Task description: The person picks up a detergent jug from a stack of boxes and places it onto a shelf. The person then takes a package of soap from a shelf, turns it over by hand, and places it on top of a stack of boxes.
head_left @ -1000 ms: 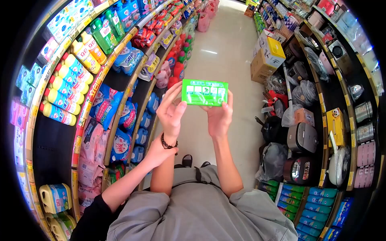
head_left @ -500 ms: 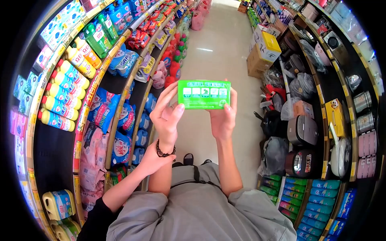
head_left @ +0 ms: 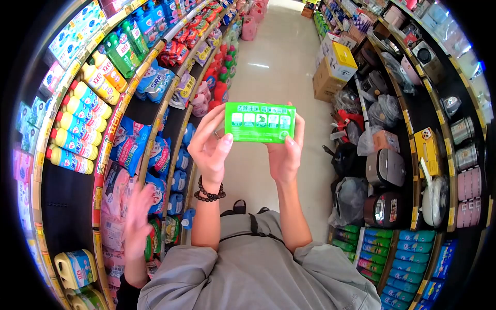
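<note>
A green wrapped soap bar (head_left: 260, 135) with white print and a row of small pictures is held level in front of me, over the aisle. My left hand (head_left: 209, 150) grips its left end, thumb on the near face and fingers behind. On that wrist is a dark beaded bracelet (head_left: 208, 195). At the opposite end, my right hand (head_left: 284, 157) pinches the bar the same way, its fingers mostly hidden behind. Another person's hand (head_left: 136, 219), blurred by motion and in a black sleeve, is raised left of my left forearm, apart from it.
Shelves on the left carry yellow bottles (head_left: 77, 137), blue detergent bags (head_left: 130, 142) and jugs (head_left: 75, 269). On the right stand rice cookers (head_left: 385, 168), cardboard boxes (head_left: 328, 80) and teal packs (head_left: 413, 260). The pale tiled floor (head_left: 271, 57) of the aisle runs between them.
The other person's hand has let go of my left wrist and moved left, towards the shelf. Both my hands still hold the soap bar in nearly the same place.
</note>
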Available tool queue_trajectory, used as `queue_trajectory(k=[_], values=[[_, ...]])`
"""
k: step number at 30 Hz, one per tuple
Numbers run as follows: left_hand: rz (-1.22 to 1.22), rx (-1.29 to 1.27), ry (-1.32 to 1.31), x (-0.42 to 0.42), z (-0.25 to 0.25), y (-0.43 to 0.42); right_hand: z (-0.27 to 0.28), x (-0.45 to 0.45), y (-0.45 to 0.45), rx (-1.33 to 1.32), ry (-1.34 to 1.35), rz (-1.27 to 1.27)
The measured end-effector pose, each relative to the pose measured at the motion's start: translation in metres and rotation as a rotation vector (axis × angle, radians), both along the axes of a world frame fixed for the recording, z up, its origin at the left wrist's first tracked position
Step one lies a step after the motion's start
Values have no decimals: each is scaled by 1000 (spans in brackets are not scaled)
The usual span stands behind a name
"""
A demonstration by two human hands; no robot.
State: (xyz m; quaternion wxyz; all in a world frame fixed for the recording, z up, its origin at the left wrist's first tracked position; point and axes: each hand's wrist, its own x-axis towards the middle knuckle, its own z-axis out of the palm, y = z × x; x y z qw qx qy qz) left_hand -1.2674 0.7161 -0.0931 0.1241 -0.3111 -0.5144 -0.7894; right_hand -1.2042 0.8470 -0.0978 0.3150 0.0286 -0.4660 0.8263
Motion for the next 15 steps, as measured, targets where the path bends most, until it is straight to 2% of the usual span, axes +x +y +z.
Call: queue_trajectory(k=[6, 12, 15], values=[[16, -18, 58, -7, -2, -5, -5, -3, 2, -90, 84, 111], [72, -36, 36, -11, -8, -8, -18, -12, -5, -145, 111, 74], [97, -43, 23, -14, -11, -11, -25, -15, -6, -67, 73, 24]])
